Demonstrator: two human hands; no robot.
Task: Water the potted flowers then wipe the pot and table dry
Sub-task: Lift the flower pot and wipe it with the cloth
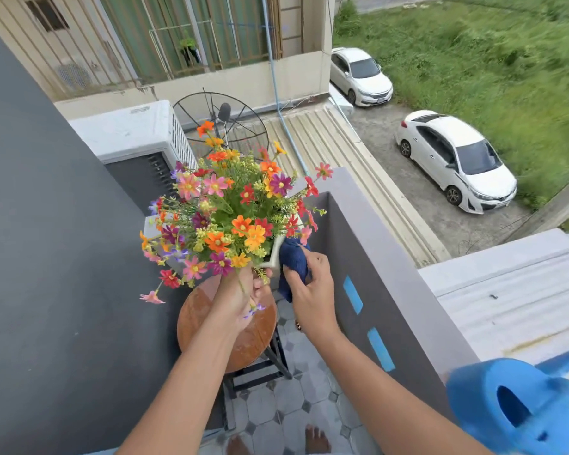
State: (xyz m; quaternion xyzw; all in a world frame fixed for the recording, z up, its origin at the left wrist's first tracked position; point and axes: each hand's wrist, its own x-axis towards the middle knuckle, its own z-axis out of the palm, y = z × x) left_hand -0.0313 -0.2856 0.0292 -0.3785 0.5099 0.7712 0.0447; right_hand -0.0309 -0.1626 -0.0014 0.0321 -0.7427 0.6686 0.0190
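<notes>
A white pot (274, 254) full of colourful flowers (230, 215) is lifted above a round wooden stool-like table (253, 339). My left hand (237, 300) grips the pot from below and is partly hidden by blooms. My right hand (309, 290) presses a dark blue cloth (293, 261) against the pot's right side. The table top looks wet and shiny near its far edge. A blue watering can (513, 408) stands on the balcony wall at the lower right.
The grey balcony wall (385, 257) with blue tape strips runs along the right, close to my right arm. A dark wall (46, 257) closes the left side. An air-conditioner unit (135, 133) sits behind the flowers. Tiled floor (296, 405) and my bare feet lie below.
</notes>
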